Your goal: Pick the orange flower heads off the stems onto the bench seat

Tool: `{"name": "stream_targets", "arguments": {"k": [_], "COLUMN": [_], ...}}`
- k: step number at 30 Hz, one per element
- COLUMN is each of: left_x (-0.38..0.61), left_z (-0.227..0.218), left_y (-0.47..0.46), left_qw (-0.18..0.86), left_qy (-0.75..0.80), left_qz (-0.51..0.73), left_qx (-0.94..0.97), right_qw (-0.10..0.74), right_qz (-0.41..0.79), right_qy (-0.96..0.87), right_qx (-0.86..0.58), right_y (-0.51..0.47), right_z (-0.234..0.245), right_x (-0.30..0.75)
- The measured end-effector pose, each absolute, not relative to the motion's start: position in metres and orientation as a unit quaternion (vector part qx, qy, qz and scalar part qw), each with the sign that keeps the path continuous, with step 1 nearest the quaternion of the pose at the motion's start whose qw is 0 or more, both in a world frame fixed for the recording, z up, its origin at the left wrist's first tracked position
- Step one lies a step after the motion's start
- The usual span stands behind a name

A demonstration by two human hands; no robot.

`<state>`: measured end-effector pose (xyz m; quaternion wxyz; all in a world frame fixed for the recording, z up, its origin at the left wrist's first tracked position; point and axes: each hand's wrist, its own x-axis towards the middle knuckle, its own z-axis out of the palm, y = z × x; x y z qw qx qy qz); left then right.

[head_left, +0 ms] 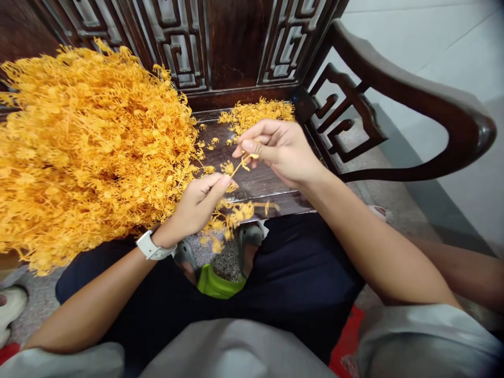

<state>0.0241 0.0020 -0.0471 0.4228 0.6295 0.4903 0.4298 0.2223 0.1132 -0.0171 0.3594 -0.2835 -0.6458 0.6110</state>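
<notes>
Dark carved wood fills the background: a chair (394, 94) with a fretwork back and a curved armrest, its seat (255, 184) facing the person, beside a pale tiled wall. A big heap of orange plastic sprigs (86, 147) covers the left side of the seat and spills past its front edge. A smaller pile of orange bits (260, 113) lies at the back of the seat, against the backrest, and a few loose pieces are scattered between the two.

The left hand (197, 205) reaches forward from below with the wrist bent slightly up and a white watch (151, 247) on it. Its thumb and forefinger are pinched shut on the lower end of a thin orange sprig (238, 167), just beside the big heap. The right hand (279, 149) comes in from the right with the forearm angled across the lap and the palm turned down. Its fingers curl inward and nip the upper tip of the same sprig, which is held in the air just above the seat. Under the left hand more orange strands (232, 215) hang over the seat's front edge.
</notes>
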Motion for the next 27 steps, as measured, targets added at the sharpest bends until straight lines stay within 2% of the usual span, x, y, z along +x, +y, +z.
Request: {"name": "stream_targets", "arguments": {"k": [11, 14, 17, 18, 20, 22, 25, 27], "left_x": [0.018, 0.015, 0.014, 0.013, 0.01, 0.004, -0.004, -0.006], "left_z": [-0.032, -0.02, -0.015, -0.017, -0.023, -0.03, -0.034, -0.033], "left_y": [0.008, -0.003, -0.022, -0.027, -0.033, -0.032, -0.027, -0.024], "left_qw": [0.288, 0.245, 0.249, 0.253, 0.253, 0.253, 0.263, 0.263], "left_qy": [0.503, 0.471, 0.376, 0.355, 0.364, 0.411, 0.475, 0.492], "left_qz": [0.407, 0.393, 0.351, 0.337, 0.314, 0.3, 0.307, 0.313], "left_qx": [0.706, 0.751, 0.821, 0.835, 0.84, 0.823, 0.782, 0.768], "right_qw": [0.412, 0.496, 0.623, 0.637, 0.556, 0.351, 0.033, -0.055], "right_qz": [0.489, 0.411, 0.312, 0.293, 0.319, 0.414, 0.514, 0.553], "right_qy": [-0.691, -0.669, -0.589, -0.564, -0.605, -0.725, -0.821, -0.813], "right_qx": [-0.338, -0.37, -0.409, -0.436, -0.472, -0.423, -0.246, -0.174], "right_y": [0.121, 0.148, 0.194, 0.206, 0.216, 0.207, 0.183, 0.174], "right_z": [-0.027, -0.029, -0.037, -0.041, -0.05, -0.058, -0.062, -0.062], "right_x": [0.201, 0.207, 0.239, 0.251, 0.268, 0.272, 0.257, 0.246]}}
